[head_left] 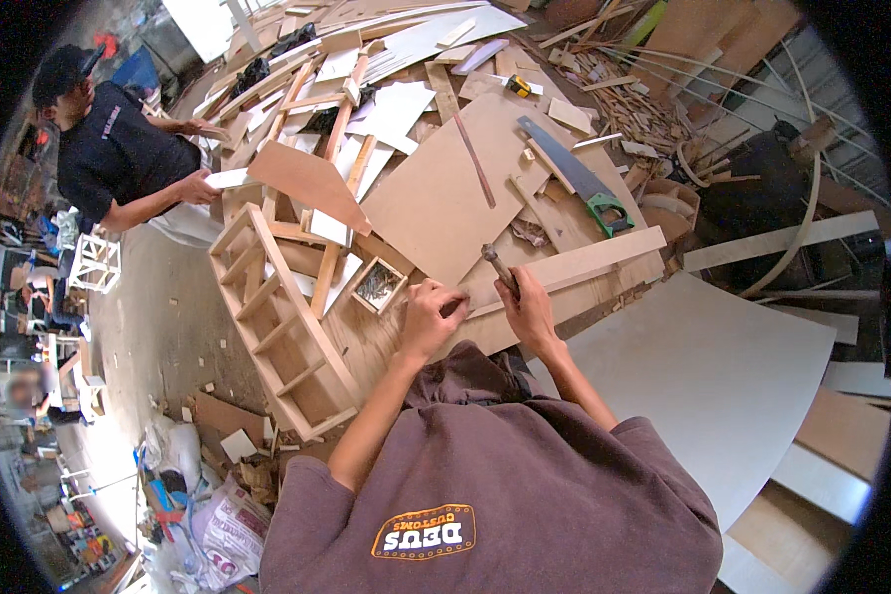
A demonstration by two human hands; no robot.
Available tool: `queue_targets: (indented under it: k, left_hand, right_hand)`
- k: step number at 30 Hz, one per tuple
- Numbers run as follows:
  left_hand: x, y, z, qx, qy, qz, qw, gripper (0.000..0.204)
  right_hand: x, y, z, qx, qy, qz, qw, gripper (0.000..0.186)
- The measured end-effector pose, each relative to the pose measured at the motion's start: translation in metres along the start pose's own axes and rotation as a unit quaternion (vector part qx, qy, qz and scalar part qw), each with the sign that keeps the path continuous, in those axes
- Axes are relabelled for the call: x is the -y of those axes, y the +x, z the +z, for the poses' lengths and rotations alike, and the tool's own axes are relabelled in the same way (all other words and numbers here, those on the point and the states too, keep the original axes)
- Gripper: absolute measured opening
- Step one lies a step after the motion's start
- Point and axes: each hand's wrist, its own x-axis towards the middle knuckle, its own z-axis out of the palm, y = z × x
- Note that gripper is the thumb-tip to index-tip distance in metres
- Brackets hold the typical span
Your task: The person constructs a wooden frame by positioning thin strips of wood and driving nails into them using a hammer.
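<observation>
My right hand (530,312) grips a hammer (497,261), its head raised. My left hand (431,317) is closed, fingertips pinched over the near end of a long pale wooden plank (584,262); whatever they hold is too small to make out. Left of that hand sits a small wooden box of metal bits (376,285), perhaps fasteners. A slatted wooden frame (267,307) lies at the left of the workbench, and a large brown board (416,188) spans the middle. A handsaw (574,178) with a green handle lies farther back on the right.
A co-worker (119,158) at the left holds pale and brown pieces over the bench. Other people work farther left. Offcuts, strips and a tape measure (518,86) crowd the back. A large white sheet (703,386) is at my right, sacks and scraps (203,495) at lower left.
</observation>
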Motion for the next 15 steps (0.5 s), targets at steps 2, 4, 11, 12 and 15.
queue_targets:
  k: [2, 4, 11, 12, 15]
  left_hand:
    - [0.004, 0.002, 0.003, 0.0, 0.0, 0.015, 1.0, 0.013]
    - [0.006, 0.003, 0.003, -0.005, 0.023, 0.031, 0.999, 0.014]
    - [0.005, 0.009, 0.006, 0.031, 0.049, 0.026, 0.998, 0.013]
    - [0.007, 0.009, 0.008, 0.028, 0.055, 0.026, 0.998, 0.013]
    - [0.01, 0.008, 0.011, 0.023, 0.068, 0.03, 0.997, 0.013]
  right_hand:
    - [0.004, 0.0, -0.003, 0.001, 0.032, 0.023, 0.999, 0.025]
    - [0.0, -0.002, -0.001, -0.022, 0.052, 0.021, 0.998, 0.024]
    - [-0.013, -0.003, 0.011, -0.036, 0.103, 0.048, 0.993, 0.021]
    - [-0.013, -0.003, 0.011, -0.042, 0.104, 0.042, 0.993, 0.021]
    - [-0.011, -0.003, 0.01, -0.051, 0.109, 0.034, 0.992, 0.021]
